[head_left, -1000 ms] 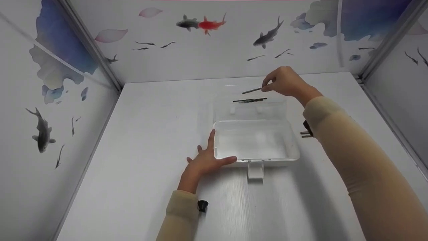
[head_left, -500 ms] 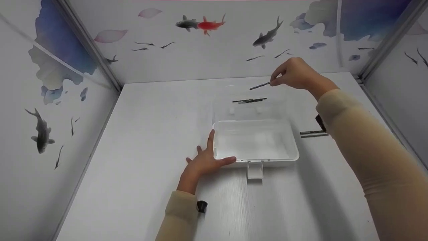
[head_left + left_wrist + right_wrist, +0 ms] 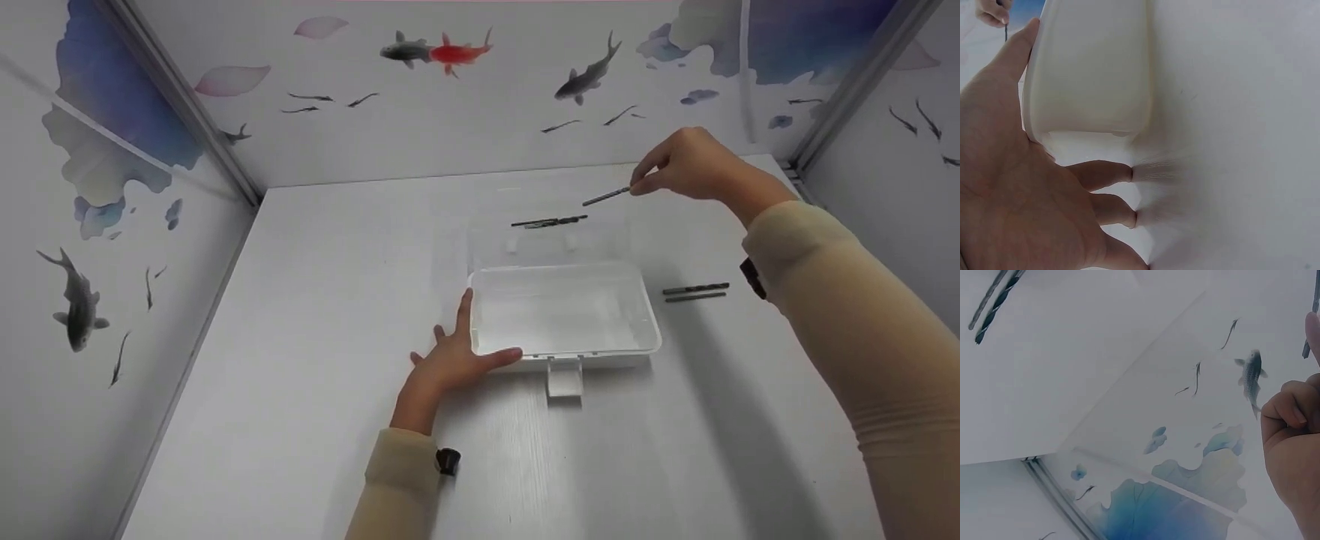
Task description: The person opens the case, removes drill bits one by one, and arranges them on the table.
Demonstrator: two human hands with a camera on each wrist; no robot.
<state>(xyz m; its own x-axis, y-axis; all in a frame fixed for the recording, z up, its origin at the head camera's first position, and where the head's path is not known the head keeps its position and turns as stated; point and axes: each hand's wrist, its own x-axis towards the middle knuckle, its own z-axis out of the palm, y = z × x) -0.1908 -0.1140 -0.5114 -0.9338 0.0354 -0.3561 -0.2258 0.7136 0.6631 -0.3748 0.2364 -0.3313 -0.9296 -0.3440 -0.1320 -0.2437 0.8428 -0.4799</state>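
Observation:
In the head view, an open plastic box has its clear lid folded back on the white table. My left hand rests at the box's front left corner, thumb along the front rim and index finger along the left side. Its other fingers spread straight down to the table in the left wrist view. Between thumb and fingertips, my right hand pinches a drill bit in the air, right of and above the lid. Several drill bits lie together over the lid area.
Right of the box, two drill bits lie side by side on the table. A latch sticks out from the box front. White walls printed with fish enclose the table's back and sides.
My right hand has moved to the right with the drill bit, and the sleeve uncovers the two bits beside the box. The left hand stays on the box; the head view shifts slightly.

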